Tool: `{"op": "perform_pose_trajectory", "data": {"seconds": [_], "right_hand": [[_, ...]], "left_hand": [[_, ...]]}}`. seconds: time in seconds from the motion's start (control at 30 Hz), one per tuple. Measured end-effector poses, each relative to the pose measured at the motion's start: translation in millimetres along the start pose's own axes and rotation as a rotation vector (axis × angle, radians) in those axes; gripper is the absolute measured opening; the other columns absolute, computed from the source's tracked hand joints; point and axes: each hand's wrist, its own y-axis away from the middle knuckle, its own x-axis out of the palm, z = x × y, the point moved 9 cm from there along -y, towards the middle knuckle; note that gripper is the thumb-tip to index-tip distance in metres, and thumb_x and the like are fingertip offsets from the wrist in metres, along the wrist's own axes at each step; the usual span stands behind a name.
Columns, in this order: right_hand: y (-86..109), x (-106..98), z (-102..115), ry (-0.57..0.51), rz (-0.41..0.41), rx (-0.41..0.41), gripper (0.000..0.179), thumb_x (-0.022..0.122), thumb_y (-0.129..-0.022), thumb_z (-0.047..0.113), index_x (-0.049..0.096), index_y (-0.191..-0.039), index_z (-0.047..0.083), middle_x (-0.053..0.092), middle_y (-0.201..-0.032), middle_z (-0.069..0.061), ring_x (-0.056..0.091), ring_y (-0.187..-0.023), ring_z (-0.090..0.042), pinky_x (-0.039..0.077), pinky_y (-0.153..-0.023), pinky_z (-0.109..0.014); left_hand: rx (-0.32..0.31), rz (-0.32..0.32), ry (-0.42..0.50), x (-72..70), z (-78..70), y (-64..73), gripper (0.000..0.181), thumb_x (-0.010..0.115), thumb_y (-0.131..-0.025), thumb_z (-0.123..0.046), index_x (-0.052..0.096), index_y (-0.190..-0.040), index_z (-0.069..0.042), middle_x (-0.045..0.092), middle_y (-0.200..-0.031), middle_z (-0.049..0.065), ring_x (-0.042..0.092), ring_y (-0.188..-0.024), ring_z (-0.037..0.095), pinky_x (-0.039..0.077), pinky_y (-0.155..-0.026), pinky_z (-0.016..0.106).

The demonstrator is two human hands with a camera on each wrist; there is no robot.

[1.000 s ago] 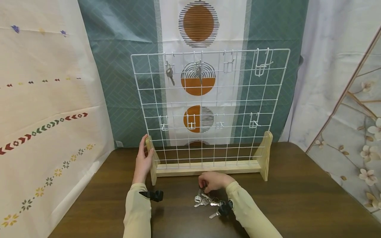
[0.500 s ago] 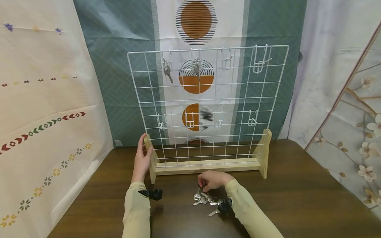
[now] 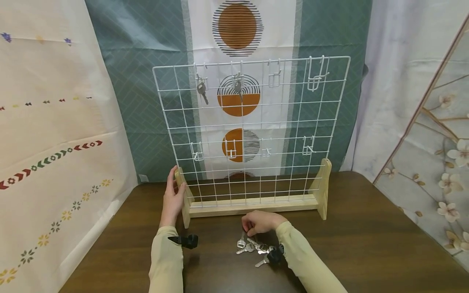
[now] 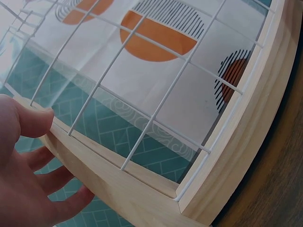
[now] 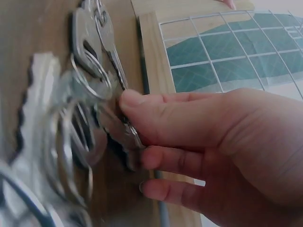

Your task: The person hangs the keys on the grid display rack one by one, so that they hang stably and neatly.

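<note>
Both hands grasp: the left hand [image 3: 173,202] a pale wooden end post [image 3: 186,209] of the white wire grid [image 3: 242,123] bearing two silver keys [image 3: 202,90], the right hand [image 3: 261,222] a slim metal key [image 5: 108,35] at the key pile [image 3: 250,248] on the brown table [image 3: 220,270]. Picking up seems the step; next calls for lifting it free.

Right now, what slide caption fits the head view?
Left hand grips one side of the wood-based rack; right hand pinches among loose keys, below two hanging keys.
</note>
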Motion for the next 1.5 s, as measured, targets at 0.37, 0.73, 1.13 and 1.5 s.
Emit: {"op": "perform_pose_trajectory", "data": {"seconds": [0.37, 0.73, 1.13, 1.5], "right_hand": [[12.8, -5, -14, -0.119, 0.040, 0.048, 0.023, 0.078, -0.076, 0.003, 0.063, -0.091, 0.011, 0.060, -0.082, 0.002, 0.050, -0.073, -0.002, 0.044, -0.068, -0.018], [12.4, -7, -17, -0.099, 0.027, 0.076, 0.024, 0.078, -0.077, 0.005, 0.054, -0.080, 0.010, 0.050, -0.074, 0.008, 0.045, -0.067, -0.002, 0.039, -0.063, -0.017], [17.8, -12, -10, -0.087, -0.028, -0.013, 0.011, 0.069, -0.085, 0.004, 0.061, -0.079, 0.009, 0.055, -0.069, 0.009, 0.046, -0.061, 0.004, 0.041, -0.058, -0.015], [22.6, -36, -9, -0.050, -0.206, -0.052, 0.013, 0.063, -0.087, -0.003, 0.061, -0.084, 0.009, 0.061, -0.075, 0.003, 0.047, -0.066, 0.003, 0.044, -0.062, -0.016]], "left_hand": [[-0.009, 0.002, -0.010, -1.1, -0.6, 1.4, 0.064, 0.045, -0.103, -0.017, 0.016, -0.152, -0.046, 0.040, -0.144, 0.022, 0.047, -0.127, 0.043, 0.043, -0.097, 0.064], [-0.007, 0.004, 0.005, -0.3, -3.3, 2.1, 0.063, 0.044, -0.103, -0.018, 0.015, -0.152, -0.045, 0.039, -0.145, 0.021, 0.047, -0.128, 0.042, 0.042, -0.097, 0.067], [0.024, -0.009, -0.024, 1.3, 4.4, 5.5, 0.063, 0.043, -0.103, -0.015, 0.015, -0.154, -0.039, 0.041, -0.144, 0.023, 0.049, -0.125, 0.044, 0.044, -0.095, 0.064], [0.037, -0.018, -0.031, 0.9, 2.0, 5.4, 0.063, 0.044, -0.103, -0.015, 0.015, -0.154, -0.039, 0.042, -0.142, 0.023, 0.051, -0.122, 0.044, 0.046, -0.093, 0.063]]}}
